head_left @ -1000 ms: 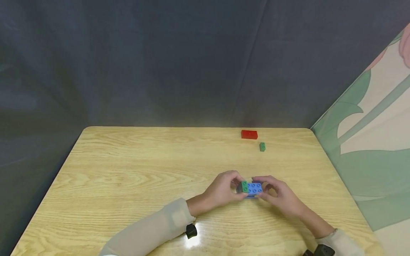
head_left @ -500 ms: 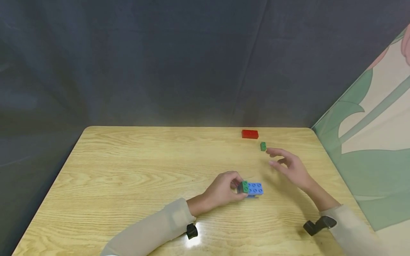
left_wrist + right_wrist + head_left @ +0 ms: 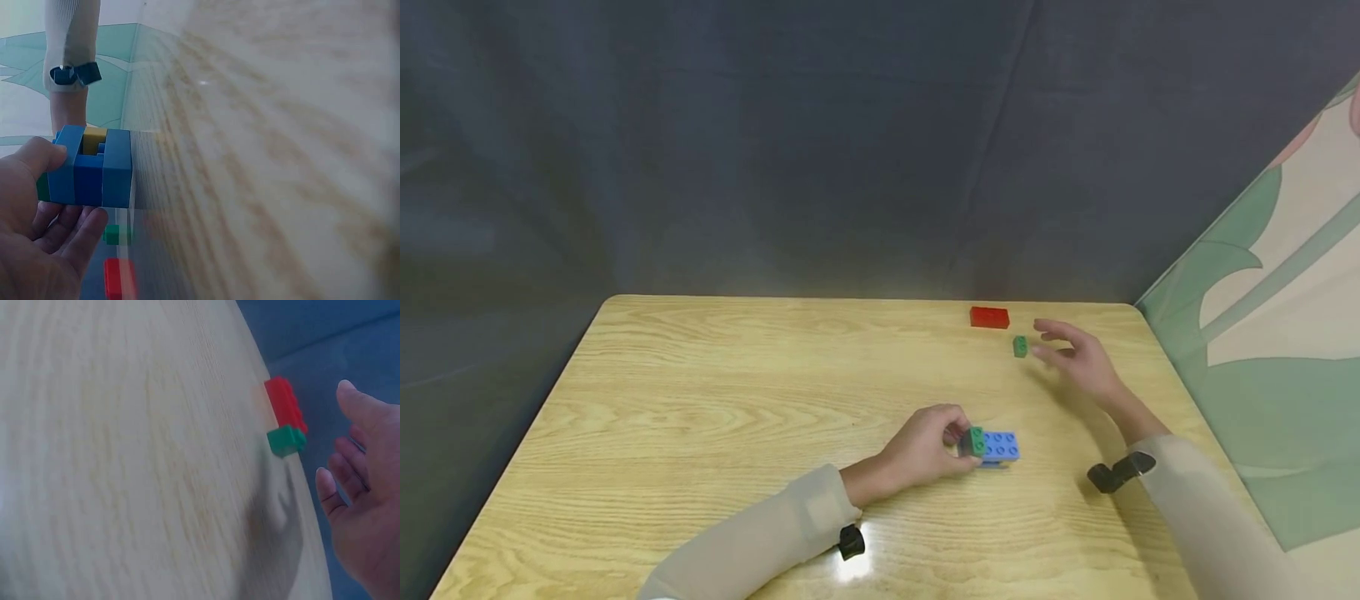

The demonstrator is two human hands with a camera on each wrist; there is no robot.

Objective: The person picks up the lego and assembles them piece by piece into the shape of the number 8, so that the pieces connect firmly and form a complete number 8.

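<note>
My left hand [image 3: 925,446] pinches the left end of a toy brick stack [image 3: 1002,447], thumb on the near side and fingers behind. A green two-stud brick tops that end, with bare blue studs to its right. In the left wrist view the stack [image 3: 89,178] shows blue bricks at several levels and a yellow piece inside a gap. My right hand [image 3: 1078,358] hovers just right of a loose green brick [image 3: 1020,347], apart from it, thumb and fingers spread with nothing between them. The right wrist view shows that green brick [image 3: 285,441] left of the hand.
A red brick [image 3: 989,317] lies near the table's far edge, behind the loose green brick. The wooden table [image 3: 737,375] ends at a dark curtain [image 3: 820,167] at the back. Patterned fabric [image 3: 1292,400] borders the right side.
My right hand has left the brick stack and moved away across the table to beside the loose green brick. My left hand stays on the stack.
</note>
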